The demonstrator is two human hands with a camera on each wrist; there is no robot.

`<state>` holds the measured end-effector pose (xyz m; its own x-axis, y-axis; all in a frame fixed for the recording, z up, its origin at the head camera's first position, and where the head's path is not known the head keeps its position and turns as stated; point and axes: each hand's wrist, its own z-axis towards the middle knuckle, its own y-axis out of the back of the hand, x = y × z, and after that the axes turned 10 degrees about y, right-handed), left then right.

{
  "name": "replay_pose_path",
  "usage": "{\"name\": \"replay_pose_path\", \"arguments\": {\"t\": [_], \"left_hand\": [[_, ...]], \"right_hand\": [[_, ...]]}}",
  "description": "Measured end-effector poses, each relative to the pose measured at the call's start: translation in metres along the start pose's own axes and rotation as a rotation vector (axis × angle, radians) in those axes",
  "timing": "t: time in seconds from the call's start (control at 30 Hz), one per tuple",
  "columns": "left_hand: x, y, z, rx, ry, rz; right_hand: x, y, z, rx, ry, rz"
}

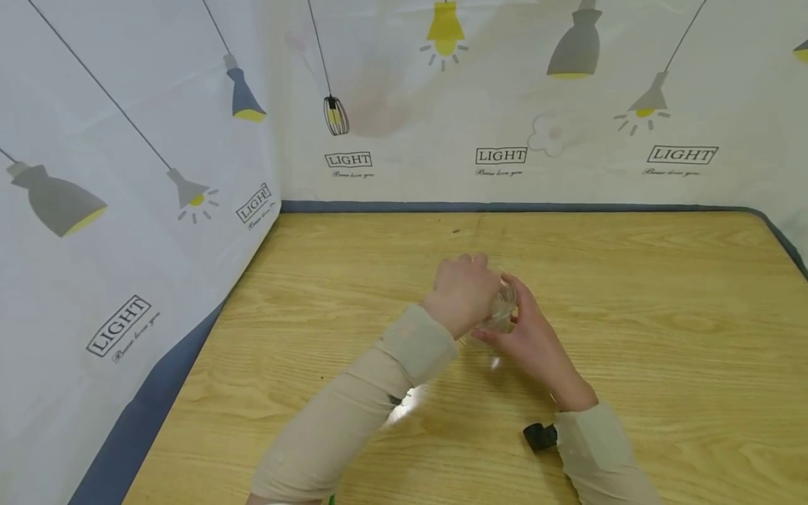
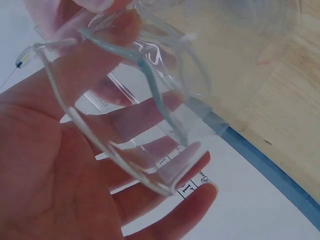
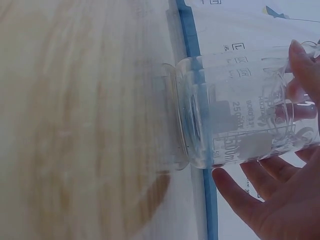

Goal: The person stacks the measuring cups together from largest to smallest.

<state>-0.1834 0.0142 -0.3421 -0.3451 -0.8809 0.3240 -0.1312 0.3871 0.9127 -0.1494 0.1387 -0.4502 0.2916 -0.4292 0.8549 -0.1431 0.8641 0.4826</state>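
A clear glass beaker [image 3: 200, 110] with printed volume marks stands upright on the wooden table, its base downward. My right hand [image 1: 536, 344] grips its side, thumb and fingers around the wall. Over the beaker's mouth is my left hand [image 1: 463, 287], back of the hand upward. In the left wrist view its fingers curl round a smaller clear glass vessel [image 2: 120, 160], seemingly another beaker, with a smooth rim. Part of this vessel appears inside the larger beaker in the right wrist view. The head view hides most of both behind the hands.
The wooden table [image 1: 252, 407] has a blue edge [image 1: 442, 207] at the back. White printed sheets [image 1: 404, 168] with lamp pictures rise behind and at the left. A small black device [image 1: 539, 437] sits by the right sleeve.
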Motion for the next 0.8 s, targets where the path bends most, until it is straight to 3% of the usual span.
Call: {"name": "replay_pose_path", "arguments": {"t": [0.53,0.8], "left_hand": [[0.012,-0.016,-0.005,-0.104,-0.001,-0.165],[0.014,-0.023,-0.004,-0.116,0.008,-0.210]], "right_hand": [[0.002,-0.001,-0.001,0.001,0.005,-0.013],[0.003,-0.001,-0.001,0.000,-0.007,-0.003]]}}
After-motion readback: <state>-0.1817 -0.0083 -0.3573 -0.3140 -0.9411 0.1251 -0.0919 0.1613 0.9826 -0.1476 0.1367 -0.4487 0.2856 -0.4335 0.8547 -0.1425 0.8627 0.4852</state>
